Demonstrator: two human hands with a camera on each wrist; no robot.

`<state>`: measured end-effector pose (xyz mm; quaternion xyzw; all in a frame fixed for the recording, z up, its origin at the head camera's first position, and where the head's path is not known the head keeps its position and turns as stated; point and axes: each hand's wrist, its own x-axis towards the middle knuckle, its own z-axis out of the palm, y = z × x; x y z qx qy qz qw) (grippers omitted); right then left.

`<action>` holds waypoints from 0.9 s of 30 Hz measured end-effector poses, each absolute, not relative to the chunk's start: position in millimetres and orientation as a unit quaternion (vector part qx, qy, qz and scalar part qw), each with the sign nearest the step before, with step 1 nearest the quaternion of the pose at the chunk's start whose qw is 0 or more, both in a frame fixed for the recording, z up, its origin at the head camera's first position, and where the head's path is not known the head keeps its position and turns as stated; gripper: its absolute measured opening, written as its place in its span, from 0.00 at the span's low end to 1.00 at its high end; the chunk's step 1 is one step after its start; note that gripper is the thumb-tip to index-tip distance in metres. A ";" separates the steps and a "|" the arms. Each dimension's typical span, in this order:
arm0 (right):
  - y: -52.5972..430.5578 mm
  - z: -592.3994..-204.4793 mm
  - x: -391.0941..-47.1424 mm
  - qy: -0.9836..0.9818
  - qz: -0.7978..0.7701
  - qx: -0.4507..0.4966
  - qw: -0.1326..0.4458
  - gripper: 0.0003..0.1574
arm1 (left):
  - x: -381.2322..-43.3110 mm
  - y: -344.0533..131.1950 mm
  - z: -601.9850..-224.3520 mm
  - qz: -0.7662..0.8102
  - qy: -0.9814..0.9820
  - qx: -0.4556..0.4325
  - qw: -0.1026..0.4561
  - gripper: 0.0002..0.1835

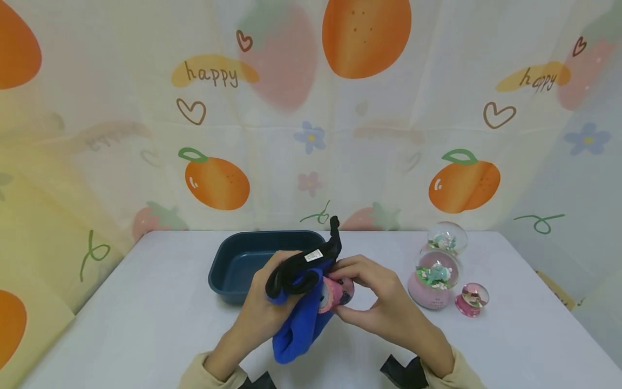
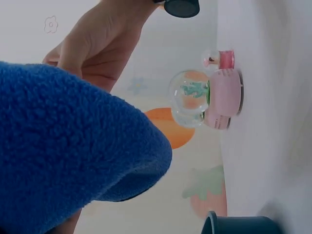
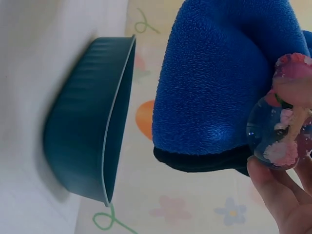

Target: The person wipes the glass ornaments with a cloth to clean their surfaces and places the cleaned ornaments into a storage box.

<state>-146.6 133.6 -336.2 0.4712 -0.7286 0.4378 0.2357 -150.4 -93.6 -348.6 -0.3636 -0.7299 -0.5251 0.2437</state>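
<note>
A blue fleecy cloth (image 1: 297, 332) with a black side and a white tag is bunched in my left hand (image 1: 262, 302), which grips it in front of my body. My right hand (image 1: 386, 297) holds a small snow globe (image 1: 336, 294) with a pink base between thumb and fingers, its base against the cloth. In the right wrist view the clear ball of the snow globe (image 3: 273, 134) shows pink and white figures inside, beside the blue cloth (image 3: 219, 83). The cloth (image 2: 83, 146) fills much of the left wrist view and hides most of the left hand there.
A dark teal basin (image 1: 233, 278) stands on the white table (image 1: 160, 324) behind my left hand. To the right are two larger snow globes, one pink-based in front (image 1: 430, 292) and another behind (image 1: 449, 235), and a small pink-based globe (image 1: 468, 305). A fruit-print cloth (image 1: 311, 173) hangs behind.
</note>
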 end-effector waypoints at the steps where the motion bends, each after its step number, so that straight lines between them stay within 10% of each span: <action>1: 134.0 -336.1 -146.9 -0.725 0.442 0.471 0.239 0.31 | -150.3 -93.9 -347.9 -0.527 -0.732 -0.358 0.241 0.25; 11: 135.6 -334.4 -147.4 -0.728 0.441 0.456 0.260 0.29 | -146.9 -95.6 -345.9 -0.539 -0.747 -0.372 0.112 0.34; 27: 138.5 -334.4 -147.8 -0.716 0.460 0.471 0.231 0.30 | -149.6 -94.8 -346.8 -0.516 -0.732 -0.379 0.234 0.24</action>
